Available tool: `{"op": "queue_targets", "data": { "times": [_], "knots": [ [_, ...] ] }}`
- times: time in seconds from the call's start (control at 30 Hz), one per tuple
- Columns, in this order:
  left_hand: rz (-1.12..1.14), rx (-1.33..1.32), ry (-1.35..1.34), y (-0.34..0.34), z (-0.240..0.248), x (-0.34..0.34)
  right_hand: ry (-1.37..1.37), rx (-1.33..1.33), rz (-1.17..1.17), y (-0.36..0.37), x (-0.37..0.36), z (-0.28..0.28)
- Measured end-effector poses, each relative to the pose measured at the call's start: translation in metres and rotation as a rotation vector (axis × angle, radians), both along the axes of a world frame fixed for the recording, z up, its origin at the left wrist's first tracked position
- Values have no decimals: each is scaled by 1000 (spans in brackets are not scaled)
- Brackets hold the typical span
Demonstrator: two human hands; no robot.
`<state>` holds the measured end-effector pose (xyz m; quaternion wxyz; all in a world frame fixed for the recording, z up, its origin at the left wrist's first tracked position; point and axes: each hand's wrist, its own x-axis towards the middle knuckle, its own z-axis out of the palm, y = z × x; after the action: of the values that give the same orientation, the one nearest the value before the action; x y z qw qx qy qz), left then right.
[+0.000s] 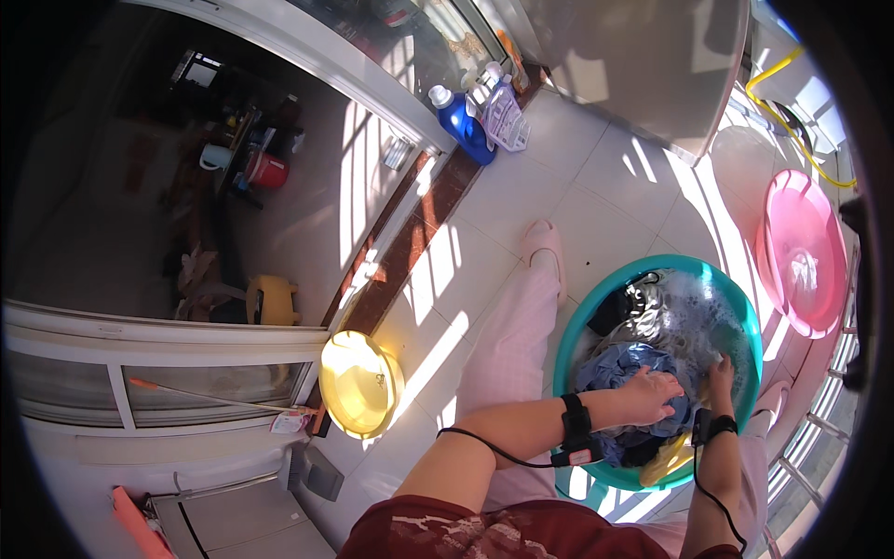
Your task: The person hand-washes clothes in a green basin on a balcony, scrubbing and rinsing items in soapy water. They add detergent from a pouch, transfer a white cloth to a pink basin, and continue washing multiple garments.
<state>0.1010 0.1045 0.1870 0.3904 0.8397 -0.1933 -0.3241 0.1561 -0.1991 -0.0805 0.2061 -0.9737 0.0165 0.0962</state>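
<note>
A round teal tub [562,359] on the floor in front of me holds soapy water and soaking clothes. My left hand [650,397] lies across a blue garment [615,366], its fingers stretched out and a little apart. At the tub's right side, my right hand [721,380] reaches down by the suds [712,321], its fingers loosely extended and partly hard to make out. Around the blue garment are grey-white cloth [643,321], dark cloth [610,312] and a yellow cloth [667,462] near the front rim.
A pink basin [775,247] leans at the right, close to railings. To the left sits a yellow basin [345,382]. A blue detergent bottle [463,126] and a clear purple-labelled container [506,121] stand by the door frame. My slippered foot [542,247] is left of the tub.
</note>
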Motion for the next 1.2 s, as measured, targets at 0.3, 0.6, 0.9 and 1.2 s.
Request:
{"op": "queue_targets", "data": {
  "times": [0.3,0.6,0.9,1.2],
  "knots": [
    [66,-38,-71,-13,-12,-1,370,65,-25,0,5,-15],
    [61,-62,-143,-23,-12,-15,110,895,-65,35,19,246],
    [30,-25,-93,-17,-14,-20,-275,1000,-234,-14,34,430],
    [91,-177,-46,-23,-22,-10,203,833,-226,23,40,216]
  ]
}}
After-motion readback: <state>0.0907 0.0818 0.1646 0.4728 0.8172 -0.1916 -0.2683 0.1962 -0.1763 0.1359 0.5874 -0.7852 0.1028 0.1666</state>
